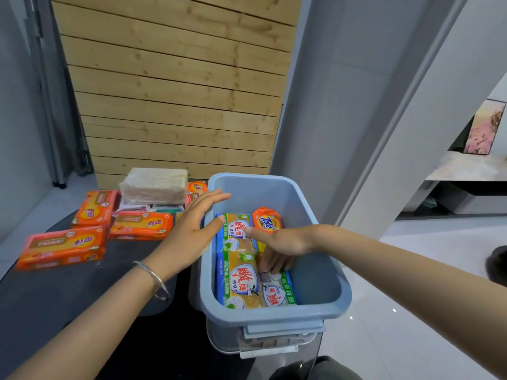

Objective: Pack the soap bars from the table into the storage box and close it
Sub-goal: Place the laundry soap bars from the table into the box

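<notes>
Where dark table [68, 297] meets wood-slat wall [178, 105], I see L hand [192, 231] flat-open against blue box [315, 283] rim; R hand [279, 242] grips soap pack [277, 293] inside; white floor [411, 297] rt.

Matt plastic box [315, 311]; glossy soap wrappers [63, 246].

1. In the storage box [274, 315], 2 soap bars [238, 278] line its left wall, 1 behind the other.
2. A round packet [266, 219] sits at the box's back.
3. Left of the box, 4 soap packs [64, 246] lie on the table [41, 305].
</notes>
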Demonstrator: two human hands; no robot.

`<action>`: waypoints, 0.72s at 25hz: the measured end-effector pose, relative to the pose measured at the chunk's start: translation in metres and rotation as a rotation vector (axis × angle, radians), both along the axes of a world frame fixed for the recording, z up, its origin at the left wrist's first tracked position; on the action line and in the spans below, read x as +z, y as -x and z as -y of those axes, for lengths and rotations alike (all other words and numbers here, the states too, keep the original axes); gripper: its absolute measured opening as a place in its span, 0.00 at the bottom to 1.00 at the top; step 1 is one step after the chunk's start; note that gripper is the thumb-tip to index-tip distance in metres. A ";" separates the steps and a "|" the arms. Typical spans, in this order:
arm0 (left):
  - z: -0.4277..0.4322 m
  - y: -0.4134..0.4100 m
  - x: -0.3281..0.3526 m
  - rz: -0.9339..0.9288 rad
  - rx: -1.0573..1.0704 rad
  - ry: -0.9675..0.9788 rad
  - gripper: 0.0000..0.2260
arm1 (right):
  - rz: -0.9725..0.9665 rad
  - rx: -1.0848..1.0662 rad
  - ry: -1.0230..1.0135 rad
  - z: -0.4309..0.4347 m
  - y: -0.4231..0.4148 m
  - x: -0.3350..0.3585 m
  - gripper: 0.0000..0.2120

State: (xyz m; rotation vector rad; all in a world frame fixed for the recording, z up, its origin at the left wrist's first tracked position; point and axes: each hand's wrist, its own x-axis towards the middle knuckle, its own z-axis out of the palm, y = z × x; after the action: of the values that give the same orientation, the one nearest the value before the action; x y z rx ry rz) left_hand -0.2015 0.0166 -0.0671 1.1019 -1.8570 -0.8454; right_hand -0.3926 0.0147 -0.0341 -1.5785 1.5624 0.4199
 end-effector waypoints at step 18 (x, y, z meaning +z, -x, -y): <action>0.101 -0.071 -0.069 0.582 -0.076 -0.152 0.39 | 0.245 0.143 0.972 0.085 -0.042 -0.016 0.24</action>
State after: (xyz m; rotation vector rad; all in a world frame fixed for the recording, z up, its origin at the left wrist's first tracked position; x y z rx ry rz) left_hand -0.1303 -0.0846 -0.1359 1.4964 -2.3478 -0.7684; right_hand -0.3507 -0.0707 -0.0497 -2.3494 1.5353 -0.5450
